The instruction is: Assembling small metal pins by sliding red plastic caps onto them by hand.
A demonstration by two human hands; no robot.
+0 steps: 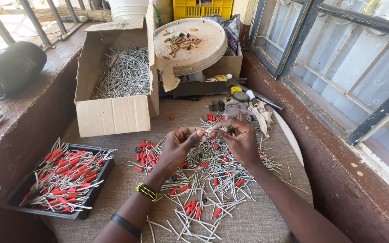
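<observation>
Your left hand and right hand meet above the middle of the table, just over the loose heap of grey pins.

Left fingers: closed in a pinch on a small red sleeve. Only its tip shows past the fingertips.

Right fingers: closed in a pinch on a thin grey pin, which is mostly hidden by the fingertips. What shows of its long axis runs roughly level, left to right, with its free end pointing toward the red sleeve in your left hand. Sleeve and pin tip look to be touching or all but touching; you cannot tell which from this view.

Places relative to the heap of grey pins:
- Scattered through it and along its left edge: more red sleeves, lying at all angles.
- Left of it, at the table edge: a black tray holding pins with red sleeves on them, piled crosswise.
- Beyond it to the left: an open cardboard box full of bare grey pins, most lying with long axes running away from you.
- Beyond it to the right: crumpled cloth and small tools.
- Farther back: a round pale lid with short brown pieces on top.

Your left wrist carries a beaded band; a black band sits farther up the forearm.
</observation>
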